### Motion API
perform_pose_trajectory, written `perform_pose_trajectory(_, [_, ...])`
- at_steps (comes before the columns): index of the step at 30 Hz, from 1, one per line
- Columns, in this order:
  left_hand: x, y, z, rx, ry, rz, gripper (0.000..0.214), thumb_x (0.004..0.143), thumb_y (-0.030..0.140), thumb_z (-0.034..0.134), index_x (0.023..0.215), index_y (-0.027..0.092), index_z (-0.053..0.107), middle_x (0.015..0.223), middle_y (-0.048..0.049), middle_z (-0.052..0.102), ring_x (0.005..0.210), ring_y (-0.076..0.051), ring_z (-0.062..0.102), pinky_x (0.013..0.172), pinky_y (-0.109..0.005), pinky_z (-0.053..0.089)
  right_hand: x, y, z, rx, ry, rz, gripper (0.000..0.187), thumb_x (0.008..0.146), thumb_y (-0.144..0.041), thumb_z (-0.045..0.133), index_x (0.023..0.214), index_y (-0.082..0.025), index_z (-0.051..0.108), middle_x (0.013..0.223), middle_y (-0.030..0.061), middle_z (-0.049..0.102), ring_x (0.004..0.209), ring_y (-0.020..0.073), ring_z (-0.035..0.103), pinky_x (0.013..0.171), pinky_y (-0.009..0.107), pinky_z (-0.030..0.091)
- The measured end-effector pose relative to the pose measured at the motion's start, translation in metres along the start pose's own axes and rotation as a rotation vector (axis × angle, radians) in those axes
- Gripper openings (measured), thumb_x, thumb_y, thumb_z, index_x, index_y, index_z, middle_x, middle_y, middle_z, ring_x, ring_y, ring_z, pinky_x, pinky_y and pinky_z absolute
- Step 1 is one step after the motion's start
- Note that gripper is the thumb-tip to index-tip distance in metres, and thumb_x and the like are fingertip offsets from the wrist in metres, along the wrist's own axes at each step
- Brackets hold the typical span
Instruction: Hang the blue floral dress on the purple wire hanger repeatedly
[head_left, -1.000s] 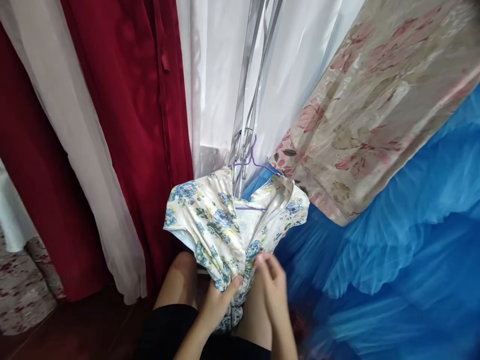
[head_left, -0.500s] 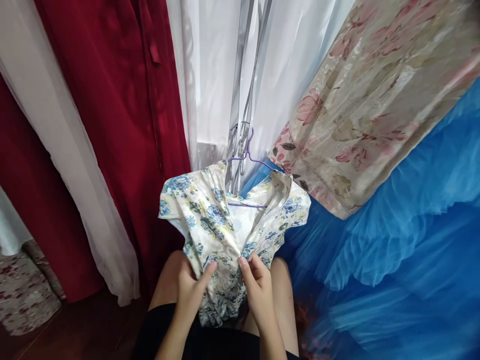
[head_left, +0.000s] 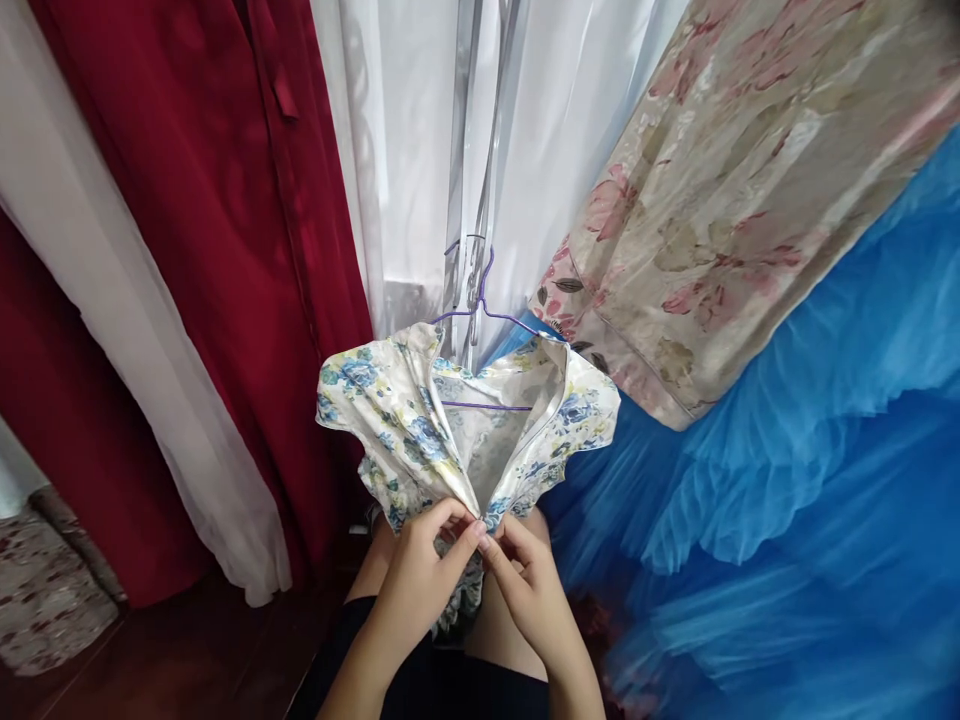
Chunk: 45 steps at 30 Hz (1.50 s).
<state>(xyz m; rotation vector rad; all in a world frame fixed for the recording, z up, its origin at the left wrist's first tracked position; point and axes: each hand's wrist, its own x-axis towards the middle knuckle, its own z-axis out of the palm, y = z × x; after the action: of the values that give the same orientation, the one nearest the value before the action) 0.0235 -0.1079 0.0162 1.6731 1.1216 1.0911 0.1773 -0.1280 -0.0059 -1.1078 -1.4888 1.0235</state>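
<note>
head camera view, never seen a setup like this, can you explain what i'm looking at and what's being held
There is no machine here: a person works with a bare left hand and right hand. The camera sits on that person's head, looking forward and down.

The hands meet at the bottom of the neck opening of a floral garment, each pinching its fabric. That garment is on a purple hanger. Beyond it hang red cloth on the picture's left, white cloth in the middle, and pink-flowered cloth and blue ruffled fabric on the right.
</note>
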Motion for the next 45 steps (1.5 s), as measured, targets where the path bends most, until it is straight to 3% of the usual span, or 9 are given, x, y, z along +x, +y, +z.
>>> perform_pose_trajectory(10, [0.005,0.007,-0.001,0.337,-0.086,-0.026,0.027,0.092,0.030,0.053,0.067,0.021,0.051,0.063,0.0009,0.056,0.061,-0.017,0.051,0.057,-0.026,0.030,-0.007,0.010,-0.003,0.069,0.018,0.028,0.037,0.100,-0.048,0.055,0.076,-0.022,0.043,0.071,-0.0036,0.039,0.068,0.0145,0.036,0.062,0.027,0.029])
perform_pose_trajectory(13, [0.007,-0.002,0.004,0.193,-0.052,-0.081,0.027,0.089,0.031,0.057,0.065,0.019,0.052,0.059,0.0023,0.050,0.058,-0.014,0.046,0.056,-0.025,0.030,-0.007,0.012,-0.004,0.071,0.028,0.020,0.037,0.099,-0.046,0.056,0.075,-0.021,0.044,0.070,-0.0034,0.040,0.068,0.0145,0.036,0.062,0.028,0.030])
perform_pose_trajectory(16, [0.007,-0.008,0.009,-0.044,0.001,-0.116,0.024,0.086,0.033,0.061,0.068,0.018,0.058,0.064,0.0008,0.055,0.062,-0.014,0.050,0.058,-0.025,0.037,-0.007,0.014,-0.004,0.107,0.030,0.021,0.036,0.099,-0.045,0.058,0.074,-0.021,0.046,0.069,-0.0032,0.042,0.067,0.0146,0.038,0.062,0.028,0.030])
perform_pose_trajectory(19, [0.010,-0.002,0.008,-0.257,-0.055,-0.156,0.024,0.083,0.036,0.067,0.069,0.017,0.064,0.064,-0.0008,0.059,0.061,-0.015,0.053,0.058,-0.025,0.041,-0.007,0.016,-0.005,0.165,0.027,0.018,0.036,0.098,-0.045,0.059,0.074,-0.021,0.046,0.067,-0.0037,0.043,0.064,0.0140,0.039,0.060,0.028,0.030])
perform_pose_trajectory(25, [0.043,0.039,-0.014,-0.390,-0.171,-0.193,0.030,0.082,0.040,0.072,0.070,0.012,0.070,0.060,-0.0012,0.060,0.045,-0.005,0.035,0.044,-0.019,0.022,-0.004,0.023,0.002,0.116,0.077,-0.067,0.035,0.101,-0.042,0.054,0.075,-0.022,0.041,0.069,-0.0041,0.036,0.065,0.0137,0.035,0.060,0.028,0.029])
perform_pose_trajectory(30, [0.088,0.076,-0.036,-0.623,-0.102,-0.190,0.028,0.071,0.034,0.082,0.070,0.008,0.070,0.058,0.0018,0.056,0.040,0.001,0.029,0.038,-0.014,0.015,0.007,0.026,0.005,-0.004,0.059,-0.139,0.035,0.103,-0.039,0.050,0.075,-0.023,0.037,0.070,-0.0042,0.035,0.065,0.0138,0.036,0.061,0.028,0.028])
perform_pose_trajectory(35, [0.125,0.102,-0.049,-0.847,-0.042,-0.185,0.016,0.071,0.017,0.080,0.072,0.007,0.068,0.062,0.0041,0.055,0.040,0.004,0.033,0.036,-0.009,0.017,0.012,0.022,-0.011,-0.115,0.020,-0.163,0.035,0.104,-0.038,0.049,0.075,-0.022,0.038,0.070,-0.0034,0.038,0.066,0.0142,0.039,0.063,0.029,0.030])
perform_pose_trajectory(41, [0.145,0.110,-0.059,-0.920,0.079,-0.228,0.005,0.076,0.010,0.071,0.076,0.006,0.068,0.064,0.0034,0.056,0.039,0.005,0.033,0.034,-0.009,0.018,-0.001,0.036,-0.022,-0.258,-0.122,-0.109,0.034,0.105,-0.040,0.046,0.076,-0.022,0.041,0.070,-0.0024,0.045,0.065,0.0146,0.045,0.062,0.029,0.030])
perform_pose_trajectory(45, [0.141,0.108,-0.060,-0.774,0.037,-0.096,0.015,0.078,0.020,0.076,0.077,0.007,0.070,0.065,0.0020,0.058,0.041,0.003,0.036,0.036,-0.010,0.021,-0.005,0.044,-0.027,-0.304,-0.130,-0.112,0.035,0.105,-0.040,0.047,0.075,-0.021,0.042,0.069,-0.0019,0.049,0.064,0.0143,0.047,0.062,0.027,0.032])
